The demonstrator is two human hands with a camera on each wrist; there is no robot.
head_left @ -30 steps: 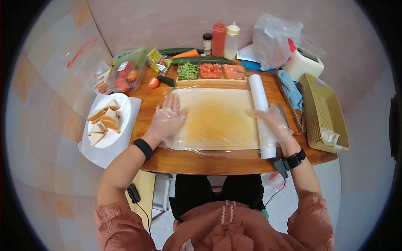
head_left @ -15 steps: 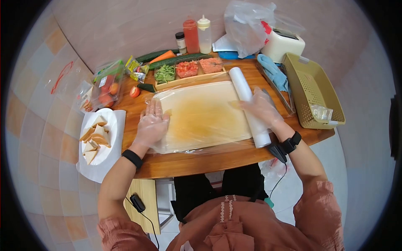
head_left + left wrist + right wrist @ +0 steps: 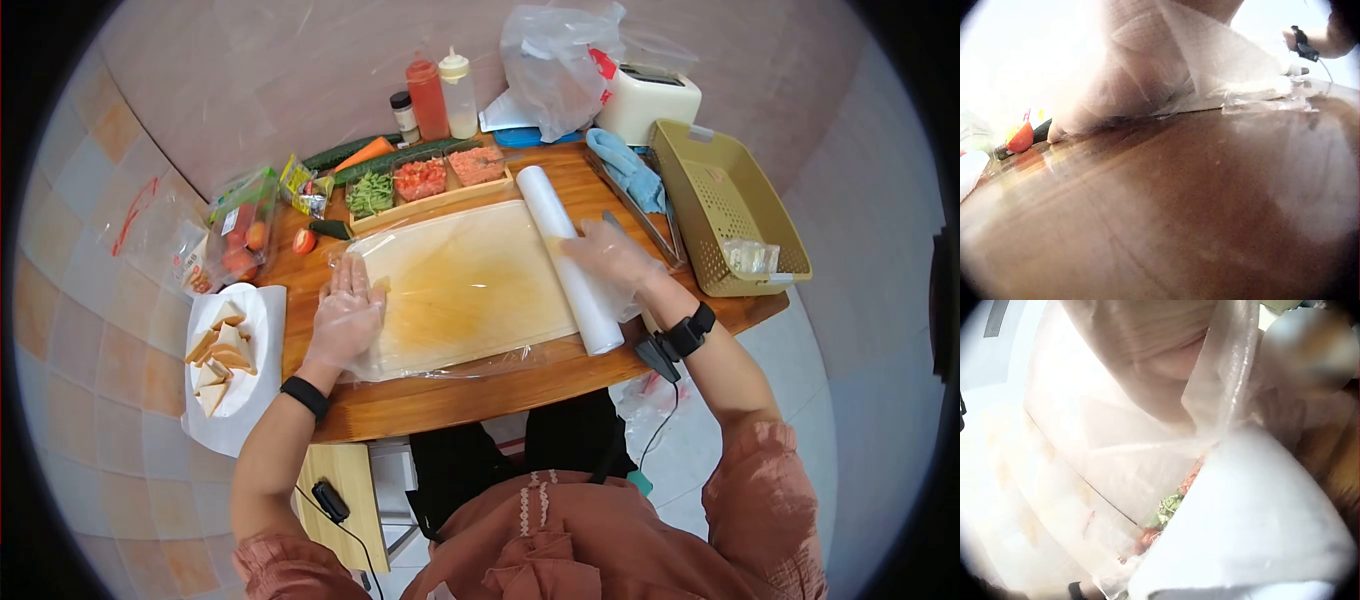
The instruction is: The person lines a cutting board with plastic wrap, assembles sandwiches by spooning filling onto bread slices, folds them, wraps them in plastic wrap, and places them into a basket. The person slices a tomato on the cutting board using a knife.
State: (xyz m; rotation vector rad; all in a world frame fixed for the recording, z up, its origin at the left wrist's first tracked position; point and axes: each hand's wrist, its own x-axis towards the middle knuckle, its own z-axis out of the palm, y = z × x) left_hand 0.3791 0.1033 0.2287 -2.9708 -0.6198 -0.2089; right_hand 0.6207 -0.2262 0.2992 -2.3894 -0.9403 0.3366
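Note:
A roll of cling film (image 3: 568, 262) lies along the right side of the cream cutting board (image 3: 465, 275), and clear film stretches from it across the board. Both hands wear clear plastic gloves. My left hand (image 3: 347, 315) rests on the film at the board's left edge, fingers extended toward the back; the left wrist view shows the gloved left hand low over the wooden tabletop (image 3: 1166, 181). My right hand (image 3: 612, 258) lies across the roll with fingers extended to the left. In the right wrist view the white roll (image 3: 1254, 519) fills the foreground beneath the palm.
Behind the board stands a wooden tray (image 3: 430, 200) of chopped vegetables, with cucumbers, a carrot and sauce bottles (image 3: 427, 95) beyond. Bread triangles sit on a white plate (image 3: 258, 345) at left. A towel (image 3: 630, 170), toaster (image 3: 650, 105) and basket (image 3: 725, 215) stand at right.
The head view has turned, so the table shifts left and tilts in it. The left hand stays at the board's left edge, and the right hand remains over the roll.

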